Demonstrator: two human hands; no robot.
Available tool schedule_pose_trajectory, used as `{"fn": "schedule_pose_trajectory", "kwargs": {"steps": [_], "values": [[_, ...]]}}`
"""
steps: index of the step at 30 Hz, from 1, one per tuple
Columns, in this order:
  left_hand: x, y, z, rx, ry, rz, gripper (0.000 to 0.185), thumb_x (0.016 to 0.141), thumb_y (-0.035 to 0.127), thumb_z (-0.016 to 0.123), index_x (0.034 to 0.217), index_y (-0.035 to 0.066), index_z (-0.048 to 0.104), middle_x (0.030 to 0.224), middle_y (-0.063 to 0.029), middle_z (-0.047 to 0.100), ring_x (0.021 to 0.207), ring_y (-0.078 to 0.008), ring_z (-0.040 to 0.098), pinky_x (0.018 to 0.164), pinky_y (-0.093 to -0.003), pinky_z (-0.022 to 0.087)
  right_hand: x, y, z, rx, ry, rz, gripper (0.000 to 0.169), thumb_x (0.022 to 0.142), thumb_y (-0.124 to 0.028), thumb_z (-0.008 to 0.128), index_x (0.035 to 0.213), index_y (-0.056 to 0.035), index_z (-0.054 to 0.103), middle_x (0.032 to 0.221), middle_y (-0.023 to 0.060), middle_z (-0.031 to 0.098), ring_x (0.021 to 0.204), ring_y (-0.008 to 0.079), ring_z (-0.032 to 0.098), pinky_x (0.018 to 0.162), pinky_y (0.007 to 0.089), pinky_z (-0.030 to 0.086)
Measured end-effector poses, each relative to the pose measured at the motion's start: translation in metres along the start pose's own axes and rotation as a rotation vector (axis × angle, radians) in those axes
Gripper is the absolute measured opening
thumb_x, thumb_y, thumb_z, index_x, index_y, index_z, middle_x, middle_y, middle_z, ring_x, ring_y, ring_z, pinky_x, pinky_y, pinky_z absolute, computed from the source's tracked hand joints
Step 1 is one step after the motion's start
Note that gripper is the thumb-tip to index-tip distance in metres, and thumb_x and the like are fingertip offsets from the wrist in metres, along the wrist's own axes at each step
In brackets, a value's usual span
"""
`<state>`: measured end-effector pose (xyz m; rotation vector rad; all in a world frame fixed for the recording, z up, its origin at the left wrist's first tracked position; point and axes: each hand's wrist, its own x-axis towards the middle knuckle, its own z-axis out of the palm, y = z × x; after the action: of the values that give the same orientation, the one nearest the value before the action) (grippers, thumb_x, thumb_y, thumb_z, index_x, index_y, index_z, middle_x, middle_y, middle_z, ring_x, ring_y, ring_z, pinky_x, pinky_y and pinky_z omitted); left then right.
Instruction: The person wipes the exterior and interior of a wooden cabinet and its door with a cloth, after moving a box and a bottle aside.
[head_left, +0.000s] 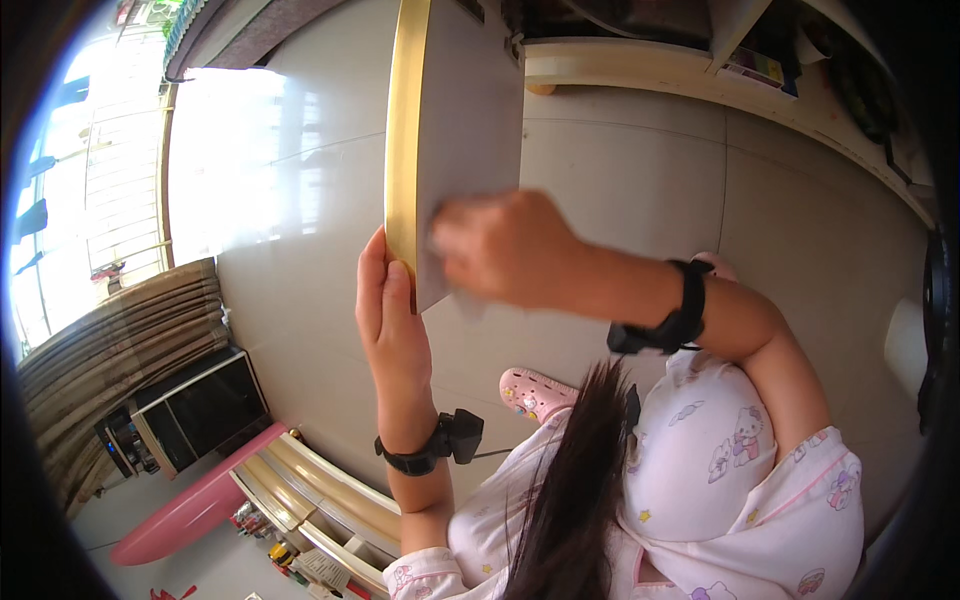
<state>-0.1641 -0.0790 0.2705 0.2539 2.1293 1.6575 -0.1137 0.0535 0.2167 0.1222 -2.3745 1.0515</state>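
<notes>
A flat panel (472, 112), which looks like a cabinet door, stands upright before me with a gold-coloured edge strip (409, 127) on its left side. My left hand (394, 300) grips the lower end of that strip, thumb in front and fingers behind. Against the panel's lilac-grey face, my right hand (510, 247) is curled and blurred by motion. A pale cloth or tissue (472, 305) shows below its fingers; most of it is hidden by the hand. Both wrists wear black straps with a small device.
A low cream shelf unit (622, 67) runs along the upper right. At lower left are a pink-edged table (195, 495), cream drawers (330, 480) with small items, and a dark cabinet (202, 409) beside a curtain (120, 352). A pink clog (536, 394) is on the tiled floor (637, 172).
</notes>
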Motion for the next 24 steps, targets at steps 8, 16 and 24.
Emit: {"fn": "schedule_pose_trajectory", "kwargs": {"steps": [8,16,24], "values": [[0.0,-0.002,-0.001,-0.026,-0.018,0.029,0.037,0.096,0.011,0.037,0.129,-0.005,0.04,0.12,-0.0094,0.05,0.11,-0.0161,0.048,0.094,-0.0283,0.039,0.006,0.008,-0.004,0.087,0.048,0.068,0.016,0.065,-0.012,0.065,0.065,-0.0073,0.05,0.063,0.0043,0.049,0.056,0.0219,0.056,0.049,0.0364,0.046],[-0.001,-0.001,0.0,0.057,0.005,0.025,0.037,0.096,0.011,0.037,0.129,-0.004,0.041,0.117,-0.0073,0.051,0.105,-0.0135,0.048,0.09,-0.025,0.038,0.001,-0.012,-0.009,0.323,-0.131,0.185,0.014,0.076,-0.017,0.059,0.07,-0.0041,0.057,0.068,0.0113,0.058,0.064,0.0306,0.06,0.057,0.0403,0.049],[-0.005,0.001,0.005,0.089,-0.007,0.058,0.035,0.096,0.011,0.036,0.127,-0.002,0.043,0.108,-0.0029,0.051,0.091,-0.0077,0.046,0.078,-0.0188,0.037,-0.002,-0.02,-0.017,0.436,-0.215,0.286,0.017,0.08,-0.018,0.054,0.072,-0.0027,0.056,0.075,0.0151,0.061,0.07,0.0349,0.059,0.064,0.0451,0.047]]}}
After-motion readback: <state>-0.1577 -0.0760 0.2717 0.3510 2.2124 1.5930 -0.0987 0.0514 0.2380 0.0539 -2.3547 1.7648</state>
